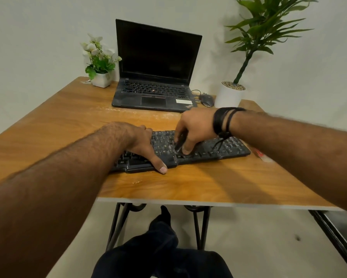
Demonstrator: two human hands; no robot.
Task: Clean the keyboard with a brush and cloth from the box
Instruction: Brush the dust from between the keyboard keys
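keyboard (224, 148) sat mid-table, black matte plastic, low ridged keycaps. right hand (194, 127) pinched a slim dark brush (180, 142), tip down on the centre keys. left hand (144, 145) lay flat on the 9 o'clock half, fingers straight, thumb over the front edge. risks as I judged them: hard strokes popping a keycap, board skidding on the glossy wood table (188, 183) if the brace lifted. dusty laptop (154, 77) at 12 o'clock

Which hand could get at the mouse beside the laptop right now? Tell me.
Probably the right hand: the mouse lies just beyond it with bare table between, though it is holding a brush.
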